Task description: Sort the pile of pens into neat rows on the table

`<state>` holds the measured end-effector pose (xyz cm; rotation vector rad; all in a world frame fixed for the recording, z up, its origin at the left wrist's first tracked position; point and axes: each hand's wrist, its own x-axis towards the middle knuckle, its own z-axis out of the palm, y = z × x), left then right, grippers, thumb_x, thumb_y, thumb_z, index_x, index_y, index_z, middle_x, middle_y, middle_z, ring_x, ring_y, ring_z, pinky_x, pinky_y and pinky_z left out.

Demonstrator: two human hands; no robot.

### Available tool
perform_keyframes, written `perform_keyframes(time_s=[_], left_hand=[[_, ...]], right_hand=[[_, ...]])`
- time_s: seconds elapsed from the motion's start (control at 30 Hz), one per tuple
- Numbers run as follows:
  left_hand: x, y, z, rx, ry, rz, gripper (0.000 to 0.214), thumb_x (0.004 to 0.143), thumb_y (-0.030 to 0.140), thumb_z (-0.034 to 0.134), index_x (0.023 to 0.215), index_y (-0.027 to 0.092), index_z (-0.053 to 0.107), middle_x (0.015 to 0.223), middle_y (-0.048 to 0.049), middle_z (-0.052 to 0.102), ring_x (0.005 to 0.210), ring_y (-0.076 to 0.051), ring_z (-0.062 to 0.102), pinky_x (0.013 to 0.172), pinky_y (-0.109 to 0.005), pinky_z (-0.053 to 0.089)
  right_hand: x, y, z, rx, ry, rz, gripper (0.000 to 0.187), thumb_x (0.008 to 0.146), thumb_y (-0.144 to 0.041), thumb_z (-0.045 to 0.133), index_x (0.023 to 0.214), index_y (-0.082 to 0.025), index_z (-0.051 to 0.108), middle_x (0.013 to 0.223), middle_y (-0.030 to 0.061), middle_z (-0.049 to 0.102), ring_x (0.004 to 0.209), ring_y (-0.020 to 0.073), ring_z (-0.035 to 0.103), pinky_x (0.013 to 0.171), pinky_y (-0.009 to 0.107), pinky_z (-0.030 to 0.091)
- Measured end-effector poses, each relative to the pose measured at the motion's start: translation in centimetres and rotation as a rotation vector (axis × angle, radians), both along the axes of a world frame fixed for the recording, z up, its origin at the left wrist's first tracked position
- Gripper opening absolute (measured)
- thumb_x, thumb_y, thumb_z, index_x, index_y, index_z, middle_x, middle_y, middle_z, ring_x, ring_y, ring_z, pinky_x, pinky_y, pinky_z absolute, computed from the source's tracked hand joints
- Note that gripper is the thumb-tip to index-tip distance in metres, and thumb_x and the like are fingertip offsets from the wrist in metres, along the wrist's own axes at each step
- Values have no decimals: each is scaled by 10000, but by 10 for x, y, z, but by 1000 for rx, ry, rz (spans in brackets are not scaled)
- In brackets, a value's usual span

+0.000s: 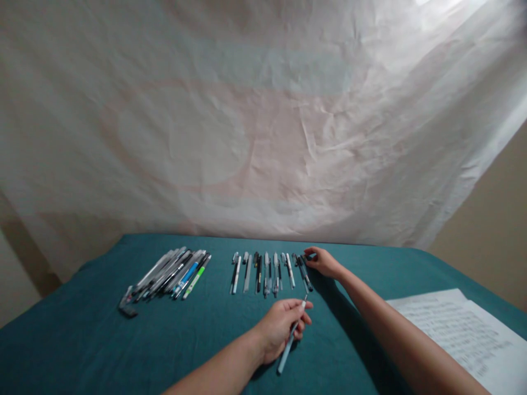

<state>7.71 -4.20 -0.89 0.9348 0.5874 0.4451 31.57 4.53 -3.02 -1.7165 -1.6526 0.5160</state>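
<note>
A pale, slim pen with its thin tip bared is held in my left hand, its point slanting up and away from me. Farther back, my right hand reaches to the right end of a row of pens. Its fingertips are drawn together beside the last dark pen; whatever they pinch is hidden or too small to name. Caps lie at the far ends of several pens in the row, such as a small cap at the left end.
A heap of pens, with a green one on its right side, lies on the left of the green cloth. A dark, clip-like piece sits by the heap. Written paper sheets lie at right. A pale sheet hangs behind.
</note>
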Motion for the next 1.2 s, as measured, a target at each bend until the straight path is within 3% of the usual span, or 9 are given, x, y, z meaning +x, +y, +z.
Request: perform_keyframes(time_s=[0.2,0.37,0.5,0.6,0.73,0.83,1.0,1.2], left_hand=[[-1,-1,0,-4,-12,6,278,724,292,515,933,109,526,666,-2,486,488,-33,374,452,-185,219],[0,0,-1,-27,-40,23,276,731,296,515,935,110,518,663,2,487,489,-31,391,445,-174,219],[-1,1,0,-63,-83,70,243,745,290,506,919,119,505,668,2,503,495,-33,428,462,-166,265],[-1,1,1,-96,-125,102,224,761,289,493,908,119,492,691,-15,535,533,-46,478,507,-168,321],[-2,1,2,-93,-169,122,229,781,297,467,917,113,479,727,-39,562,582,-67,523,539,-178,361],[-2,0,2,-82,-188,109,233,783,304,467,915,113,476,755,-52,572,612,-77,542,558,-183,380],[-3,-5,6,-18,-207,49,223,761,289,508,895,112,491,780,-51,571,628,-77,556,579,-184,398],[-1,-8,6,30,-150,31,271,748,322,521,910,106,493,816,-69,583,644,-86,574,594,-193,426]], right_hand=[[-4,-3,7,8,-48,46,470,603,-140,579,1072,-162,556,889,52,631,607,117,529,623,232,399],[-7,0,8,22,-71,63,428,609,-133,570,1035,-168,582,984,53,612,679,132,540,673,242,401],[-10,-2,10,21,-82,35,460,603,-162,587,1062,-159,564,897,54,633,636,133,540,645,246,406],[-14,-14,14,43,-90,-28,460,631,-198,567,1086,-143,533,932,73,615,636,131,538,638,247,404],[-34,-48,25,100,-68,-163,307,715,-264,480,982,-131,552,862,76,613,564,115,516,575,245,392],[-61,-80,35,75,75,-71,263,734,-372,485,846,-152,575,769,41,611,577,114,516,551,229,383],[-103,-112,39,-178,536,84,345,722,-486,485,694,-144,517,507,-19,508,440,84,449,418,196,307],[-106,-116,35,-165,759,-4,342,637,-454,606,620,-134,487,517,-35,464,428,49,395,416,181,279]])
